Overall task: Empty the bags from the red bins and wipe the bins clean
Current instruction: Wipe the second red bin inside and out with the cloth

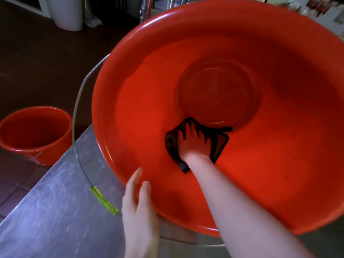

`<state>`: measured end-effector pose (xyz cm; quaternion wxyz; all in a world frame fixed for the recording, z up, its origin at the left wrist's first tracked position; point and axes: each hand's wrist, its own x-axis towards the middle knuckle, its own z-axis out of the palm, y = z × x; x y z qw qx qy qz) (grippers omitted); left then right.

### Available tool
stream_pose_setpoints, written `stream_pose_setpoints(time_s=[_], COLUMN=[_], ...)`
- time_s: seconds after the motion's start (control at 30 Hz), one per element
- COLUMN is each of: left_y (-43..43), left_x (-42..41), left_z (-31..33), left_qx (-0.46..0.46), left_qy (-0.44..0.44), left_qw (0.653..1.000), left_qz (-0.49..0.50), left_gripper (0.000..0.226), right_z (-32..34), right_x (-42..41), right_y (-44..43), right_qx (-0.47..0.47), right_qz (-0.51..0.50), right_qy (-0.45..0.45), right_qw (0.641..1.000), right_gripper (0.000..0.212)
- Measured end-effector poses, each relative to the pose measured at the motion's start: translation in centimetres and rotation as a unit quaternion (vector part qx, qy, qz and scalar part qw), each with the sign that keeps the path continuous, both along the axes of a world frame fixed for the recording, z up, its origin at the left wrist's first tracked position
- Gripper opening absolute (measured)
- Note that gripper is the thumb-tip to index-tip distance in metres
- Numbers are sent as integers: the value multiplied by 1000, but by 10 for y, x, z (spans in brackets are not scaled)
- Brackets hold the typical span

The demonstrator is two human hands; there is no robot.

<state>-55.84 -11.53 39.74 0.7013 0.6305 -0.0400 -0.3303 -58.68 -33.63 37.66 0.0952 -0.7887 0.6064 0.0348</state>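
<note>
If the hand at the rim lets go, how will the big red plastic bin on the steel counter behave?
The big red plastic bin looks empty but for the dark cloth, so probably light. It seems tipped onto its round wall, so it may roll once the left hand leaves the rim. The smooth steel counter likely lets it slide.

R hand (193,144) reaches far fwd & down, palm-down w/ fingers spread flat, pressing; L hand (138,205) sits nearer the body, fingers straight & loosely together, palm turned rightward.
</note>
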Motion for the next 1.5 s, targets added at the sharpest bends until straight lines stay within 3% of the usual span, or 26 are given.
stream_pose_setpoints(time_s=[0.1, 0.17, 0.23, 0.3, 0.37, 0.5, 0.63, 0.77, 0.87, 1.03, 1.13, 1.33, 1.5], left_y=[1, -2, -10, -18, -27, -36, -30, -27, -25, -28, -29, -28, -19], left_x=[33, 58, 76, 78, 68, 50, 33, 32, 36, 32, 32, 33, 39], left_z=[16, 19, 14, 5, -1, -7, -19, -22, -26, -29, -29, -28, -15], left_qx=[39, 35, 45, 49, 30, 11, 32, 26, 11, 6, 7, 2, 17], left_qy=[-222, -397, -479, -456, -401, -305, -245, -237, -225, -219, -211, -219, -195], left_qw=[973, 917, 875, 883, 908, 943, 954, 952, 955, 958, 960, 960, 952], left_qz=[39, 5, -56, -105, -119, -134, -170, -191, -191, -184, -186, -177, -234], left_gripper=[40, 44, 52, 59, 51, 40, 32, 33, 40, 50, 50, 45, 38], right_z=[-4, -6, -5, -4, -2, 9, 0, -5, -9, -2, -3, -6, -4], right_x=[-9, -20, -34, -47, -58, -53, -35, -28, -23, -17, -12, -9, -8], right_y=[4, 0, -5, -9, -9, 12, 104, 125, 71, -7, 16, 120, 42], right_qx=[-30, -40, -39, -40, -30, 7, -86, -82, -93, -3, -29, -87, -78], right_qz=[43, 74, 60, 20, -15, -64, 77, 111, 17, -97, -78, 101, -11], right_qy=[3, 21, 47, 86, 111, 84, -10, -52, -31, -33, -40, -65, -54], right_qw=[999, 996, 996, 995, 993, 994, 993, 989, 995, 995, 996, 989, 995], right_gripper=[61, 61, 62, 63, 63, 62, 67, 71, 67, 61, 61, 71, 62])
